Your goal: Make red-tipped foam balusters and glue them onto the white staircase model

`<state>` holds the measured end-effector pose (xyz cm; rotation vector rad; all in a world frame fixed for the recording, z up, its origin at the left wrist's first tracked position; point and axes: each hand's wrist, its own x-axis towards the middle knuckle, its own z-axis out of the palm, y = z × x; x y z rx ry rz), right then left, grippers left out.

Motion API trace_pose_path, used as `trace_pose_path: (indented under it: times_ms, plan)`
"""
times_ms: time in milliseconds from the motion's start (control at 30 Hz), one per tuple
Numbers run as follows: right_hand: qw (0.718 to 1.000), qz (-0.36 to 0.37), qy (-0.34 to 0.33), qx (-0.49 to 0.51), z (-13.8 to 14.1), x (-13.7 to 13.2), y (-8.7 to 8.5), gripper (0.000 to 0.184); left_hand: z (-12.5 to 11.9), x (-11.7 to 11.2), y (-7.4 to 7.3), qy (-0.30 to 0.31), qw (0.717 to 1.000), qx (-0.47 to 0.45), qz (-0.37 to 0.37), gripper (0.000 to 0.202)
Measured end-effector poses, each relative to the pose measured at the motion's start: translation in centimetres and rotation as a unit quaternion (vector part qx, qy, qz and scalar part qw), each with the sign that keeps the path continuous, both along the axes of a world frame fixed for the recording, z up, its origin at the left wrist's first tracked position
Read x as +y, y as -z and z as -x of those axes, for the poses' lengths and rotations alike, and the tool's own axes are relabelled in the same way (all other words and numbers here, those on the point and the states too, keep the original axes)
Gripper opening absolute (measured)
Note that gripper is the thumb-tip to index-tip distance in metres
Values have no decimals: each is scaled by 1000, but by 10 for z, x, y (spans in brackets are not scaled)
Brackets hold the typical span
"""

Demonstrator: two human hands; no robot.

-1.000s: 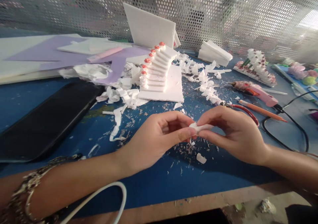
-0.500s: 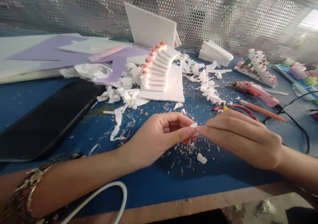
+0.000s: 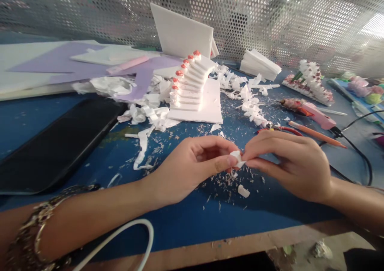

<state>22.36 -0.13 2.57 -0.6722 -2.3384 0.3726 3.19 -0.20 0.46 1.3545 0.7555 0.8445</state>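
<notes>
My left hand (image 3: 192, 167) pinches a small white crumpled piece (image 3: 237, 158) between thumb and fingers; it looks like paper or thin foam. My right hand (image 3: 291, 163) grips the right edge of the same piece with its fingertips. Just below lies a white scrap (image 3: 243, 191) among fine shavings on the blue tabletop. Beyond my hands stands a small white foam staircase (image 3: 192, 91) with red-topped white beads along its left side. Its base is a white foam board (image 3: 212, 103).
A black phone-like slab (image 3: 60, 147) lies at left, with paper scraps (image 3: 147, 111) beside it. At right are a pink glue gun (image 3: 315, 113), an orange pencil (image 3: 318, 134) and red-handled pliers (image 3: 291, 130), partly hidden. A white cable (image 3: 150, 235) loops in front.
My right hand has turned, its fingers now more curled and pinching. More of the white piece shows between my hands. The left hand stays nearly in place.
</notes>
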Motion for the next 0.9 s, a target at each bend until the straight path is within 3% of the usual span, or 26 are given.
trace_pose_path:
  times_ms: [100,300,367,600,800,900]
  plan:
    - [997,80,14,17,1,1,1,2,0,-1,1,-16,999,22,-30,8]
    - [984,163,44,62,3,3,8,6,0,-4,1,-33,993,55,-99,18]
    - [984,160,50,61,4,3,9,8,0,-5,0,-36,988,72,-132,20]
    - [997,47,55,23,3,-3,5,15,4,-9,0,-37,948,164,-269,19]
    - [999,41,26,9,3,-1,3,2,2,-9,0,-23,983,93,-155,15]
    - [998,49,30,8,3,0,3,3,2,-7,-1,-27,985,87,-145,15]
